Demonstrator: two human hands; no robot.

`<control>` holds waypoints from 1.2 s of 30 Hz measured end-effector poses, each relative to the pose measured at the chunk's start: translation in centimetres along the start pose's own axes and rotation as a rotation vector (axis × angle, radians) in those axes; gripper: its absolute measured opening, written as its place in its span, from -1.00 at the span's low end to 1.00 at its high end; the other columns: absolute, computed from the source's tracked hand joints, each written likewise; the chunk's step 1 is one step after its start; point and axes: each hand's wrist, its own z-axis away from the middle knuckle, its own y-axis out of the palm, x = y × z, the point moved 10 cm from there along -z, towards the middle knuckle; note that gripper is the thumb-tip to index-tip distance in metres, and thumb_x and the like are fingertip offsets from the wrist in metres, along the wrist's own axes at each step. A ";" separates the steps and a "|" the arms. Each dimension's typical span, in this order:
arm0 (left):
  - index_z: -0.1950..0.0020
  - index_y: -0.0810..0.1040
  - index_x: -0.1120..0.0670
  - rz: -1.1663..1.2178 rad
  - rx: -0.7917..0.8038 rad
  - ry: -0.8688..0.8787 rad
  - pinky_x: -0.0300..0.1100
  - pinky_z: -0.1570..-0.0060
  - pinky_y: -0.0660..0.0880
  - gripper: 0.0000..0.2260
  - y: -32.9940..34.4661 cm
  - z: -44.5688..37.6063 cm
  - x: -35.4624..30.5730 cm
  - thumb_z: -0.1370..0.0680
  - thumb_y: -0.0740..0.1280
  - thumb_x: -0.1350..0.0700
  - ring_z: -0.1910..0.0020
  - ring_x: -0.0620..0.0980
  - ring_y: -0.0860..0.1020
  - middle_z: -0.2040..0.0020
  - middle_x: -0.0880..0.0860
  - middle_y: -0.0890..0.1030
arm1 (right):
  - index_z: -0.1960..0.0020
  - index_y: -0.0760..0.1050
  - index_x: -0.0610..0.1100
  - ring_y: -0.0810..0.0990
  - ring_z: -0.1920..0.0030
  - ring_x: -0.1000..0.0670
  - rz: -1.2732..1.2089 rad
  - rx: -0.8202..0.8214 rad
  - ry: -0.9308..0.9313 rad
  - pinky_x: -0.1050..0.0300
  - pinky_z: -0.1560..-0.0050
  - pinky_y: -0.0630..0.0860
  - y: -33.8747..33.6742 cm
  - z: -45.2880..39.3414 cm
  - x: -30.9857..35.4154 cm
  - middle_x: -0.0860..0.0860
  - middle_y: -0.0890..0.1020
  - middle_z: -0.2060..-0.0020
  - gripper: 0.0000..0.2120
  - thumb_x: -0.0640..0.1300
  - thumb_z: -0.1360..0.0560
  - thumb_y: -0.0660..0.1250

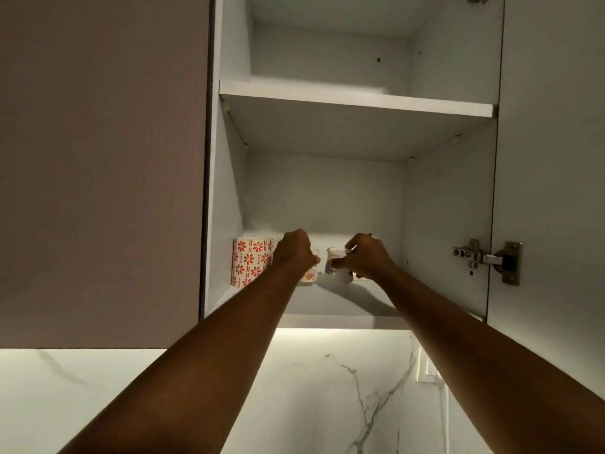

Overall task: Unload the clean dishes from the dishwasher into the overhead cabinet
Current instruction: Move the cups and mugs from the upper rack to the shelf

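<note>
Both arms reach up into the open overhead cabinet (357, 104), onto its bottom shelf (343, 306). My left hand (293, 249) grips a small cup with an orange pattern (309, 275), mostly hidden behind the hand. My right hand (368, 257) holds a small clear cup with a blue print (334, 260), fingers curled round its rim. The two cups stand close together on the shelf. A white mug with red flower patterns (250, 262) stands at the far left of the same shelf, just left of my left hand.
The upper shelf (357, 99) shows nothing on it. The cabinet door (553, 158) hangs open on the right with a metal hinge (491, 258). A closed cabinet front (98, 158) fills the left. A lit marble backsplash (327, 388) with a wall socket (427, 371) lies below.
</note>
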 end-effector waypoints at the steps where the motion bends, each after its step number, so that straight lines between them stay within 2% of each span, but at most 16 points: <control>1: -0.17 0.58 0.18 -0.004 0.005 -0.004 -0.10 0.00 0.51 -0.60 0.5 -0.6 0.0 -0.40 0.55 0.08 -0.09 0.12 0.61 -0.14 0.16 0.63 | -0.11 0.52 -0.21 0.65 0.22 -0.07 0.013 0.017 0.005 -0.02 0.18 0.65 0.2 -0.6 0.0 -0.11 0.62 0.06 -0.42 0.02 -0.23 0.66; 3: -0.17 0.57 0.20 -0.010 0.016 -0.028 -0.10 -0.02 0.52 -0.64 1.4 -1.3 0.5 -0.43 0.52 0.14 -0.10 0.13 0.60 -0.14 0.17 0.62 | -0.10 0.53 -0.22 0.65 0.26 -0.06 0.010 0.050 0.016 -0.01 0.19 0.67 0.8 -1.0 0.0 -0.10 0.60 0.09 -0.45 -0.02 -0.25 0.65; 7: -0.18 0.58 0.22 -0.032 0.006 -0.052 -0.14 -0.05 0.50 -0.69 2.2 -3.0 1.2 -0.46 0.48 0.18 -0.13 0.12 0.59 -0.17 0.18 0.60 | -0.02 0.58 -0.30 0.72 0.16 -0.16 0.010 0.106 0.044 -0.08 0.14 0.68 2.0 -2.2 -0.3 -0.15 0.62 0.13 -0.54 -0.10 -0.26 0.66; 10: -0.19 0.59 0.22 -0.052 0.019 -0.051 -0.15 -0.06 0.51 -0.69 2.5 -3.7 1.2 -0.47 0.48 0.21 -0.15 0.11 0.59 -0.18 0.18 0.60 | -0.07 0.56 -0.33 0.72 0.15 -0.20 0.013 0.111 0.052 -0.14 0.12 0.67 2.3 -3.1 -0.4 -0.18 0.63 0.10 -0.50 -0.12 -0.26 0.65; 14: -0.16 0.61 0.21 -0.141 0.026 -0.024 -0.13 -0.11 0.52 -0.66 2.5 -4.0 0.8 -0.42 0.53 0.15 -0.14 0.10 0.60 -0.17 0.17 0.62 | -0.08 0.55 -0.32 0.71 0.13 -0.20 0.049 0.123 0.030 -0.15 0.11 0.67 2.5 -3.5 -0.1 -0.13 0.56 0.12 -0.48 -0.13 -0.25 0.66; 18: -0.17 0.60 0.15 -0.278 0.022 0.018 -0.08 -0.12 0.52 -0.62 2.4 -4.1 0.2 -0.41 0.54 0.06 -0.13 0.11 0.59 -0.16 0.14 0.59 | -0.02 0.57 -0.31 0.71 0.15 -0.19 0.084 0.122 -0.014 -0.12 0.10 0.67 2.9 -3.7 0.4 -0.04 0.48 0.25 -0.53 -0.11 -0.26 0.65; 23: -0.18 0.57 0.08 -0.523 -0.022 0.122 -0.07 -0.04 0.48 -0.61 2.6 -4.4 -1.2 -0.44 0.48 -0.07 -0.10 0.10 0.60 -0.13 0.10 0.60 | -0.04 0.56 -0.26 0.62 -0.01 -0.13 0.138 0.105 -0.078 0.06 0.04 0.57 3.9 -4.7 0.4 -0.16 0.62 -0.01 -0.50 -0.03 -0.25 0.65; 29: -0.19 0.54 0.13 -0.617 -0.039 0.131 -0.08 -0.03 0.47 -0.64 3.5 -5.3 -1.2 -0.49 0.45 -0.03 -0.14 0.12 0.58 -0.15 0.12 0.59 | -0.03 0.57 -0.25 0.62 0.01 -0.13 0.190 0.093 -0.136 0.03 0.03 0.60 5.0 -5.7 0.3 -0.14 0.61 0.00 -0.52 -0.06 -0.25 0.63; 33: -0.20 0.52 0.15 -0.600 -0.006 0.110 -0.06 -0.07 0.49 -0.67 4.4 -6.0 -0.3 -0.50 0.43 0.03 -0.17 0.14 0.56 -0.17 0.14 0.56 | -0.07 0.60 -0.16 0.61 -0.04 -0.14 0.275 0.081 -0.168 0.12 0.10 0.51 5.2 -6.2 0.3 -0.12 0.61 -0.04 -0.69 -0.10 -0.35 0.49; 36: -0.26 0.49 0.16 -0.615 0.024 0.097 -0.05 -0.08 0.51 -0.66 5.0 -6.2 0.5 -0.51 0.42 0.13 -0.17 0.15 0.56 -0.20 0.16 0.49 | -0.11 0.61 -0.11 0.60 -0.10 -0.14 0.344 0.060 -0.218 0.13 0.06 0.45 5.2 -6.3 0.6 -0.09 0.61 -0.08 -0.72 -0.15 -0.40 0.41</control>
